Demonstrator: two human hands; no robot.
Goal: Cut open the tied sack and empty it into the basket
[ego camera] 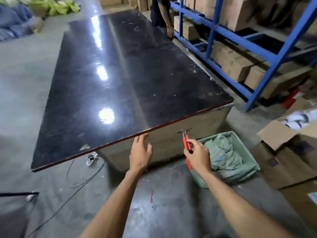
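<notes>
From the head camera we see our right hand [197, 152] gripping red-handled scissors [187, 146], blades pointing up at a slot in the side of a big black-topped table [120, 74]. Our left hand [141, 152] is open, fingertips touching the table's near edge. A green-lined basket [247, 152] sits on the concrete floor just right of the table, crumpled green sacks [223, 153] inside. Another person [161, 12] stands at the far end beside blue shelves [240, 36] stacked with cardboard boxes [235, 66].

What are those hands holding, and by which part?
The right hand grips red-handled scissors by the handles, blades up. The left hand holds nothing, fingers at the table edge.
</notes>
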